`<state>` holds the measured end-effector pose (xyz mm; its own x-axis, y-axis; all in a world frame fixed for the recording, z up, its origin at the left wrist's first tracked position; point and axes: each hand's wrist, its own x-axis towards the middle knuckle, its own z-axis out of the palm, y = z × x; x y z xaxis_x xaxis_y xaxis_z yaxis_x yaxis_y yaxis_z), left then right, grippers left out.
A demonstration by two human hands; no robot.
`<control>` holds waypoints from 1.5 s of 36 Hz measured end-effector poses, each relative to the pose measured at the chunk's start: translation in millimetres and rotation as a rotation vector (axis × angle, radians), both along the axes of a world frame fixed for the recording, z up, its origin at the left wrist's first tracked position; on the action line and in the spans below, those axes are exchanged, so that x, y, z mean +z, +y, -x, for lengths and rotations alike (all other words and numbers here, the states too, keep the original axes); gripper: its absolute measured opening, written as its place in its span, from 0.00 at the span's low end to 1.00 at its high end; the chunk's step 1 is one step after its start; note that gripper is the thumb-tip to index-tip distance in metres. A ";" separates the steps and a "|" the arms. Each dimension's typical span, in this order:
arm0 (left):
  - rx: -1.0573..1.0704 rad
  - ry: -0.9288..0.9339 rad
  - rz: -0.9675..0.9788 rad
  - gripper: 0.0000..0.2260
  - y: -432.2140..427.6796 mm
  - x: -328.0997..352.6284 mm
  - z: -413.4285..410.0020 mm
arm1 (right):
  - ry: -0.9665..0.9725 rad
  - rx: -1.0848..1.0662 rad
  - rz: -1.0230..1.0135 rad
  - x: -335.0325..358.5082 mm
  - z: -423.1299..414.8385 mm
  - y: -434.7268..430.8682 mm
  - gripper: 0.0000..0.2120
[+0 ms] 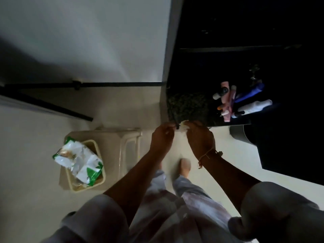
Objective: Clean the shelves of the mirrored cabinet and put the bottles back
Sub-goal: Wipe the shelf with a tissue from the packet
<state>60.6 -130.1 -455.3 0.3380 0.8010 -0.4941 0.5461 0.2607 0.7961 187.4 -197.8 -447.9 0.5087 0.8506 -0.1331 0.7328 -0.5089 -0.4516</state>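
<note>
While the cluster of pink, white and blue plastic bottles and tubes (240,100) lies on the dark speckled stone table (189,106), near its front edge and toward its right end, a person in pale sleeves stands over a cream floor (35,137) with both hands raised at the table's front edge. The left hand (162,137) and the right hand (199,137), a thread tied at its wrist, pinch a small pale piece of tissue or cloth (182,128) between them, the fingers (168,127) of each closed narrowly on it. It appears to be a wipe being pulled open or folded, though that is a judgement. To the left, a beige plastic bin (100,174) on the floor holds crumpled white-and-green packets (78,160). The mirrored cabinet and its shelves cannot be made out in the dark upper right, so whether any shelf is wiped cannot be told; the bottles are clearly not yet returned.
</note>
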 end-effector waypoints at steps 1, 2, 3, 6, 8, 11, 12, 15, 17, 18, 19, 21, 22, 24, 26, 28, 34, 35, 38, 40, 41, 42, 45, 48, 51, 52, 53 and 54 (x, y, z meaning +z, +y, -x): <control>-0.081 0.073 -0.109 0.10 -1.4 -2.6 -7.5 | 0.008 -0.052 0.020 -2.4 -11.3 -4.9 0.15; -0.141 0.111 -0.170 0.12 -2.9 -4.7 -15.3 | 0.094 -0.123 0.063 -3.2 -21.5 -8.2 0.15; -0.194 0.141 -0.211 0.13 -4.5 -7.0 -22.3 | 0.170 -0.157 0.118 -7.0 -31.1 -12.3 0.15; -0.381 0.253 -0.375 0.19 -7.9 -14.8 -40.2 | 0.005 -0.089 0.084 -31.3 -53.7 -24.7 0.19; -0.478 0.313 -0.438 0.23 -8.5 -18.0 -48.3 | -0.280 0.118 0.150 -52.4 -60.1 -26.6 0.22; -0.558 0.336 -0.504 0.21 -6.8 -21.7 -57.4 | -0.530 0.472 0.467 -61.7 -55.5 -23.2 0.24; -0.576 0.332 -0.518 0.19 -6.1 -21.9 -60.0 | -0.519 0.512 0.531 -58.6 -53.3 -21.0 0.22; -0.614 0.337 -0.531 0.17 -4.3 -22.6 -65.6 | -0.342 0.477 0.681 -64.8 -54.6 -15.0 0.20; -0.634 0.357 -0.543 0.18 -4.3 -24.1 -68.7 | -0.327 0.446 0.738 -58.4 -59.1 -6.0 0.18; -0.642 0.362 -0.547 0.19 -4.2 -24.5 -69.8 | -0.288 0.383 0.783 -48.0 -58.8 0.5 0.17; -0.646 0.357 -0.553 0.20 -3.9 -25.0 -70.9 | -0.216 0.329 0.804 -36.9 -60.9 5.8 0.16; -0.650 0.344 -0.558 0.20 -3.2 -25.1 -73.7 | -0.253 0.356 0.634 -28.2 -68.4 16.4 0.15; -0.649 0.341 -0.562 0.21 -2.2 -25.6 -75.3 | -0.217 0.351 0.575 -25.1 -71.1 19.6 0.15; -0.648 0.354 -0.571 0.21 0.1 -27.1 -79.3 | -0.263 0.295 0.517 -23.2 -77.2 24.7 0.15; -0.642 0.365 -0.583 0.21 2.2 -27.1 -83.6 | -0.402 0.301 0.532 -24.6 -82.3 27.1 0.11; -0.637 0.354 -0.583 0.20 3.3 -26.0 -87.1 | -0.409 0.371 0.581 -30.0 -85.4 26.1 0.08; -0.646 0.359 -0.577 0.13 7.5 -26.7 -90.6 | -0.580 0.519 0.498 -52.9 -74.9 7.7 0.17; -0.654 0.362 -0.582 0.13 8.2 -27.4 -90.3 | -0.636 0.557 0.489 -57.0 -73.6 6.9 0.23; -0.660 0.399 -0.577 0.16 10.0 -32.2 -86.4 | -0.665 0.570 0.488 -64.9 -74.9 12.9 0.27; -0.666 0.441 -0.569 0.19 11.7 -36.7 -82.4 | -0.652 0.548 0.494 -68.8 -80.4 27.4 0.25; -0.674 0.456 -0.569 0.20 12.5 -38.1 -80.6 | -0.659 0.532 0.501 -70.7 -82.6 34.9 0.25; -0.680 0.465 -0.570 0.21 13.1 -38.8 -78.9 | -0.626 0.507 0.494 -69.4 -83.9 42.7 0.25; -0.703 0.483 -0.564 0.23 14.2 -39.3 -75.3 | -0.290 0.290 0.443 -60.9 -92.2 65.4 0.25; -0.708 0.493 -0.569 0.23 14.2 -40.2 -72.5 | -0.232 0.261 0.401 -70.2 -98.8 83.2 0.25; -0.709 0.494 -0.565 0.24 13.7 -39.2 -71.8 | -0.249 0.240 0.418 -71.1 -104.9 96.0 0.25; -0.711 0.497 -0.562 0.24 13.7 -38.3 -71.8 | -0.265 0.242 0.433 -74.5 -105.6 98.8 0.24; -0.712 0.498 -0.561 0.24 13.7 -37.7 -72.0 | -0.285 0.251 0.451 -74.7 -104.7 100.1 0.24; -0.715 0.500 -0.563 0.25 14.1 -37.7 -71.5 | -0.305 0.268 0.453 -74.2 -104.6 99.3 0.24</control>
<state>132.2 -116.0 -493.0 0.6842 0.6527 -0.3254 0.7287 -0.5931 0.3425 292.0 -98.6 -522.0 0.3565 0.8471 -0.3942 0.9244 -0.3810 0.0174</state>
